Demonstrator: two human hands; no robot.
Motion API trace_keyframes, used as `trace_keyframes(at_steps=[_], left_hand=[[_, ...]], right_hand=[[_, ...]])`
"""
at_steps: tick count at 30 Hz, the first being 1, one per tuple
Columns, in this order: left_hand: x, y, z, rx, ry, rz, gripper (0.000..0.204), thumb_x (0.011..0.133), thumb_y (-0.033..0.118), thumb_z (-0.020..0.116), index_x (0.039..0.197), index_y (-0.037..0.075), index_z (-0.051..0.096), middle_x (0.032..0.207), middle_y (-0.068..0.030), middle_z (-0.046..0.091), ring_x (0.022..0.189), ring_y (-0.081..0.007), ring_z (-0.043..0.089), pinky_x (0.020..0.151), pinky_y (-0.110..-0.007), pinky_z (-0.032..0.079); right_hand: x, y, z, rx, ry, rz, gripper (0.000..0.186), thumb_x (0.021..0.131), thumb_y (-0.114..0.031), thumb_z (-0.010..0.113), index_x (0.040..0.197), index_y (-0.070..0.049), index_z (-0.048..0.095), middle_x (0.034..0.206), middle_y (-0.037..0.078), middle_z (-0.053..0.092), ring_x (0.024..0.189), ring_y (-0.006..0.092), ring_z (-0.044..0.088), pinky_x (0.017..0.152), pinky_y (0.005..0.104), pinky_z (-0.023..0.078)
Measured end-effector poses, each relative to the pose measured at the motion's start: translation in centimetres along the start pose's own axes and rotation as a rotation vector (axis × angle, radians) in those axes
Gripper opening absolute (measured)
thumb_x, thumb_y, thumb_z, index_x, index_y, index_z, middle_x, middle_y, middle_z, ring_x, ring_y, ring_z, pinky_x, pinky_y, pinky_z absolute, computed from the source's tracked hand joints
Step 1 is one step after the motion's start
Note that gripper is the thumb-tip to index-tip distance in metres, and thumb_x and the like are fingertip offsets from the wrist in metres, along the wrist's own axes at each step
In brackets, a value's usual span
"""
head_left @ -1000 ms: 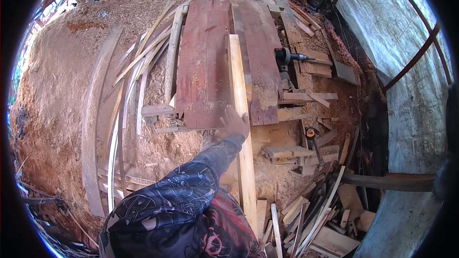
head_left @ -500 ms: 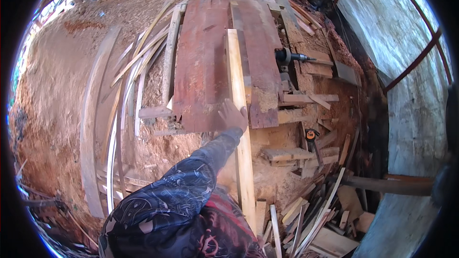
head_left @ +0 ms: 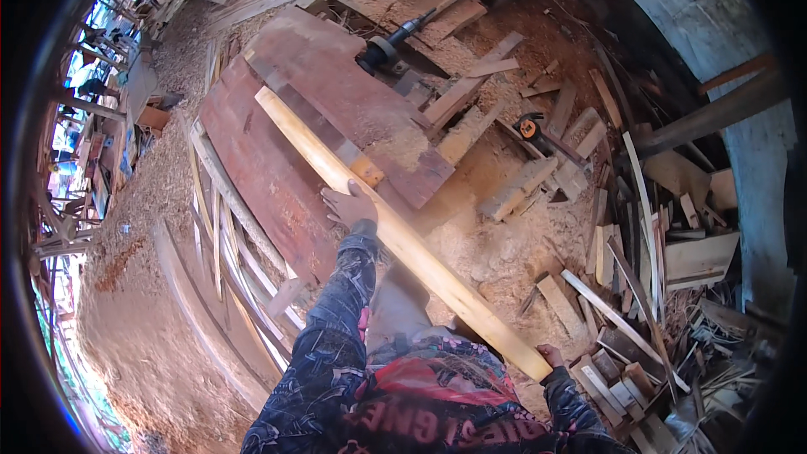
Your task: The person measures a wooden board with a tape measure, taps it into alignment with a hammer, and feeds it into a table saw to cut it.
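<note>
A long pale wooden plank (head_left: 395,231) runs diagonally from the upper left toward my body. My left hand (head_left: 347,206) grips its left edge about midway along, with the patterned sleeve stretched out. My right hand (head_left: 551,356) holds the near end of the plank and is partly hidden under it. The plank's far end lies over wide reddish-brown boards (head_left: 336,97) stacked on the sawdust-covered ground.
A dark power tool with a long bit (head_left: 382,49) lies beyond the boards. An orange and black tape measure (head_left: 528,128) sits among offcuts. A heap of scrap wood (head_left: 647,286) fills the right side. Thin bent strips (head_left: 227,227) and sawdust (head_left: 134,286) lie to the left.
The view has swung and tilted, so the plank now lies diagonally. My left hand stays on the plank, and my right hand has come into view at its near end.
</note>
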State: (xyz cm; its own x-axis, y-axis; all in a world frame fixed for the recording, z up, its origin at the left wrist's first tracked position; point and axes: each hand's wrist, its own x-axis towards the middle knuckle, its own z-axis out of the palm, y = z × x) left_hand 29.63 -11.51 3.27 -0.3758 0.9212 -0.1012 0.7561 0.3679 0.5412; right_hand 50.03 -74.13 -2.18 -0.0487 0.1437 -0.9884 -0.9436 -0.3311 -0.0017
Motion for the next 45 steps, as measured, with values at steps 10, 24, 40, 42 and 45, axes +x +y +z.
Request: trace_keyframes(at_steps=[10, 24, 40, 42, 45], left_hand=[[4.2, 0.3, 0.1, 0.013, -0.008, -0.004, 0.080, 0.103, 0.045, 0.043, 0.156, -0.008, 0.015, 0.164, -0.0257, 0.019, 0.154, -0.0373, 0.016, 0.123, -0.059, 0.009], [10.5, 0.4, 0.4, -0.044, 0.093, 0.013, 0.082, 0.099, 0.043, 0.048, 0.156, -0.008, 0.018, 0.164, -0.0254, 0.018, 0.155, -0.0370, 0.011, 0.123, -0.060, 0.003], [16.9, 2.1, -0.3, -0.076, 0.098, 0.024, 0.082, 0.099, 0.041, 0.049, 0.155, -0.010, 0.019, 0.163, -0.0270, 0.019, 0.155, -0.0387, 0.010, 0.123, -0.061, 0.003], [17.7, 2.1, -0.1, -0.069, 0.097, 0.020, 0.082, 0.099, 0.042, 0.049, 0.155, -0.010, 0.019, 0.163, -0.0270, 0.019, 0.155, -0.0386, 0.011, 0.123, -0.061, 0.003], [19.2, 2.0, 0.3, -0.052, 0.136, 0.026, 0.082, 0.099, 0.042, 0.050, 0.154, -0.010, 0.020, 0.163, -0.0269, 0.020, 0.154, -0.0389, 0.012, 0.123, -0.062, 0.004]], right_hand=[[1.7, 0.4, 2.6, 0.004, -0.092, -0.019, 0.037, 0.091, -0.025, 0.054, 0.108, 0.006, 0.067, 0.102, 0.022, 0.073, 0.089, 0.0355, 0.072, 0.081, 0.0488, 0.060], [0.9, -2.3, 12.9, -0.583, -0.113, -0.308, 0.032, 0.096, -0.030, 0.057, 0.103, -0.003, 0.072, 0.094, 0.015, 0.074, 0.079, 0.0284, 0.071, 0.070, 0.0394, 0.058], [0.1, -2.3, 19.5, -1.208, -0.091, -0.709, 0.027, 0.094, -0.031, 0.063, 0.098, -0.007, 0.073, 0.087, 0.010, 0.073, 0.077, 0.0249, 0.071, 0.068, 0.0379, 0.057], [0.2, -2.1, 20.3, -1.269, -0.096, -0.761, 0.027, 0.093, -0.031, 0.063, 0.098, -0.007, 0.074, 0.087, 0.010, 0.073, 0.076, 0.0245, 0.071, 0.067, 0.0377, 0.056], [0.5, -2.0, 21.5, -1.351, -0.103, -0.829, 0.026, 0.093, -0.032, 0.064, 0.097, -0.008, 0.074, 0.086, 0.009, 0.073, 0.076, 0.0238, 0.071, 0.067, 0.0374, 0.056]])
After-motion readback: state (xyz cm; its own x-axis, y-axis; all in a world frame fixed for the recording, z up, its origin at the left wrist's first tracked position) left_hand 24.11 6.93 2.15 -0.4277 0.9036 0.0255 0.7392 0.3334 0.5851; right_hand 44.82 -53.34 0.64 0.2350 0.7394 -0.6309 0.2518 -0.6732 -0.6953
